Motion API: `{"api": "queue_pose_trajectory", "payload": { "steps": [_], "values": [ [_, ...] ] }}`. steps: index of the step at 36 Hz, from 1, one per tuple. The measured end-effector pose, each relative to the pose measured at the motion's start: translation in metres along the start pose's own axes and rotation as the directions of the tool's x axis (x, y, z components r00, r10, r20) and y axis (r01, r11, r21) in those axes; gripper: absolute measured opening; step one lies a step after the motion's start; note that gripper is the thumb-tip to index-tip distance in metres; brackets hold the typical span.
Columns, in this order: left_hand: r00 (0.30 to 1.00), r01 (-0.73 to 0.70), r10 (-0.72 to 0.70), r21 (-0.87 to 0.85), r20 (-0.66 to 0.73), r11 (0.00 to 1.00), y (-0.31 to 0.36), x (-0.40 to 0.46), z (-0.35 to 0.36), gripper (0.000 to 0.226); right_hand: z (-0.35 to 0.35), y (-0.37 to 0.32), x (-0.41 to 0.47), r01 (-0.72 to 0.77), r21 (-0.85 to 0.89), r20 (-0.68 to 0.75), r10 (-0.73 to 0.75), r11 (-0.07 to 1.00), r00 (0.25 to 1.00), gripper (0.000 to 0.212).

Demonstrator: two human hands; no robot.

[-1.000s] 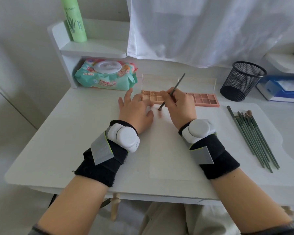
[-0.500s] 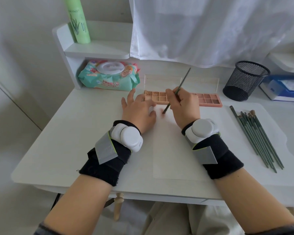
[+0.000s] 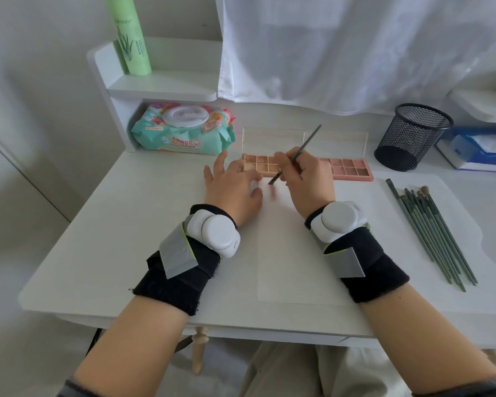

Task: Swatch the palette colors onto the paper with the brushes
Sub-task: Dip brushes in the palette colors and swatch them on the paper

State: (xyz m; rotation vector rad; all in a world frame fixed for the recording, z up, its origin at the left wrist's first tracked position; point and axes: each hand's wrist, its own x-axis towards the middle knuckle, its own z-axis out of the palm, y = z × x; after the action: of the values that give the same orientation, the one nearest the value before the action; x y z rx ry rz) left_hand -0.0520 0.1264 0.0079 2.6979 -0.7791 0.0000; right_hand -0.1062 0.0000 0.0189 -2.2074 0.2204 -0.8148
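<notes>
A pink palette (image 3: 347, 169) with a clear open lid lies at the back of the white desk (image 3: 126, 224); my hands hide its middle. A sheet of white paper (image 3: 287, 262) lies in front of it. My right hand (image 3: 309, 184) grips a thin green brush (image 3: 297, 154), its dark tip down at the paper's top edge, by a faint pinkish mark. My left hand (image 3: 232, 190) rests flat with spread fingers on the paper's top left corner, its fingertips at the palette's left end.
Several green brushes (image 3: 430, 233) lie in a row on the right of the desk. A black mesh cup (image 3: 413, 136) stands at the back right, a blue tissue box (image 3: 476, 150) beside it. A wet-wipes pack (image 3: 184, 130) sits under the shelf, a green bottle (image 3: 129, 38) above.
The brush tip has stayed at the paper's top edge with only small shifts of my right hand. My left hand has kept its place. The camera has drifted a little.
</notes>
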Motion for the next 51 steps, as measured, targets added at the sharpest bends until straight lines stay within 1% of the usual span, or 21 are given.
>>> {"api": "queue_pose_trajectory", "payload": {
  "steps": [3, 7, 9, 12, 14, 16, 18, 20, 23, 25, 27, 29, 32, 34, 37, 40, 42, 46, 48, 51],
  "values": [
    [1.000, 0.002, -0.002, -0.001, 0.000, 1.000, 0.0002, 0.0000, -0.0004, 0.034, 0.0008, 0.0002, 0.0001, 0.007, -0.023, 0.025, -0.006, 1.000, 1.000, 0.034],
    [1.000, 0.000, 0.000, -0.003, -0.002, 1.000, -0.0003, 0.0000, -0.0002, 0.034, -0.0001, -0.0013, -0.0009, -0.006, 0.010, -0.009, 0.006, 1.000, 1.000, 0.031],
    [1.000, -0.003, 0.003, -0.001, -0.001, 1.000, -0.0003, 0.0003, 0.0000, 0.034, 0.0003, -0.0003, 0.0001, -0.007, 0.015, 0.009, 0.007, 1.000, 1.000, 0.029],
    [1.000, 0.001, -0.001, -0.001, 0.000, 1.000, 0.0000, 0.0002, 0.0003, 0.034, 0.0009, 0.0006, -0.0001, -0.001, -0.015, 0.039, 0.001, 1.000, 0.999, 0.034],
    [1.000, 0.001, -0.001, -0.007, -0.003, 1.000, 0.0002, 0.0003, 0.0004, 0.034, -0.0004, -0.0009, -0.0007, 0.002, -0.005, 0.012, -0.002, 1.000, 1.000, 0.035],
    [1.000, 0.003, -0.003, -0.010, -0.001, 1.000, 0.0001, 0.0001, 0.0001, 0.034, -0.0004, -0.0011, -0.0005, 0.004, 0.017, -0.012, -0.003, 1.000, 1.000, 0.031],
    [1.000, 0.003, -0.003, -0.005, 0.000, 1.000, 0.0009, 0.0001, -0.0001, 0.035, 0.0002, 0.0005, 0.0006, 0.008, 0.014, 0.008, -0.008, 1.000, 1.000, 0.028],
    [1.000, 0.004, -0.004, -0.003, 0.001, 1.000, 0.0014, -0.0001, -0.0002, 0.035, 0.0015, 0.0020, 0.0004, 0.013, -0.020, 0.035, -0.012, 1.000, 0.999, 0.031],
    [1.000, 0.003, -0.003, -0.005, -0.003, 1.000, 0.0011, 0.0000, 0.0006, 0.035, 0.0000, 0.0009, -0.0007, -0.007, -0.005, 0.000, 0.007, 1.000, 1.000, 0.036],
    [1.000, 0.002, -0.002, -0.007, -0.005, 1.000, 0.0005, -0.0001, 0.0008, 0.034, -0.0005, 0.0007, -0.0007, -0.013, 0.010, -0.026, 0.013, 1.000, 1.000, 0.034],
    [1.000, 0.002, -0.002, -0.007, -0.003, 1.000, 0.0010, 0.0000, 0.0007, 0.034, -0.0001, 0.0017, 0.0001, -0.013, 0.009, -0.002, 0.013, 1.000, 1.000, 0.030],
    [1.000, 0.005, -0.005, -0.006, -0.002, 1.000, 0.0013, -0.0003, 0.0000, 0.034, 0.0008, 0.0022, 0.0001, -0.020, -0.012, 0.031, 0.021, 1.000, 0.999, 0.031],
    [1.000, 0.007, -0.007, -0.012, -0.011, 1.000, 0.0008, -0.0003, 0.0003, 0.035, -0.0010, 0.0006, -0.0007, -0.024, 0.014, -0.004, 0.024, 1.000, 1.000, 0.033],
    [1.000, 0.009, -0.010, -0.012, -0.013, 1.000, 0.0002, -0.0004, 0.0004, 0.035, -0.0013, -0.0005, -0.0009, -0.017, 0.050, -0.021, 0.018, 0.999, 1.000, 0.030],
    [1.000, 0.013, -0.013, -0.011, -0.018, 1.000, 0.0000, 0.0000, 0.0000, 0.035, 0.0011, 0.0004, -0.0004, -0.004, 0.063, 0.030, 0.003, 0.998, 1.000, 0.026],
    [1.000, 0.016, -0.017, -0.012, -0.020, 1.000, -0.0001, 0.0002, 0.0003, 0.034, 0.0025, 0.0013, -0.0010, 0.006, 0.031, 0.077, -0.008, 0.999, 0.997, 0.031],
    [1.000, 0.017, -0.017, -0.013, -0.018, 1.000, -0.0002, 0.0002, 0.0009, 0.033, 0.0012, 0.0013, -0.0014, 0.014, 0.028, 0.047, -0.015, 1.000, 0.999, 0.035],
    [1.000, 0.012, -0.013, -0.026, -0.021, 1.000, -0.0011, -0.0004, 0.0009, 0.033, -0.0015, 0.0002, -0.0022, 0.017, 0.070, -0.018, -0.015, 0.997, 1.000, 0.036],
    [1.000, 0.013, -0.014, -0.033, -0.020, 0.999, -0.0010, -0.0009, 0.0008, 0.032, -0.0015, 0.0002, -0.0023, 0.014, 0.076, -0.020, -0.013, 0.997, 1.000, 0.036],
    [1.000, 0.015, -0.015, -0.021, -0.014, 1.000, -0.0003, -0.0006, 0.0007, 0.034, 0.0006, 0.0013, -0.0022, 0.016, 0.041, 0.022, -0.017, 0.999, 1.000, 0.035]
  ]
}}
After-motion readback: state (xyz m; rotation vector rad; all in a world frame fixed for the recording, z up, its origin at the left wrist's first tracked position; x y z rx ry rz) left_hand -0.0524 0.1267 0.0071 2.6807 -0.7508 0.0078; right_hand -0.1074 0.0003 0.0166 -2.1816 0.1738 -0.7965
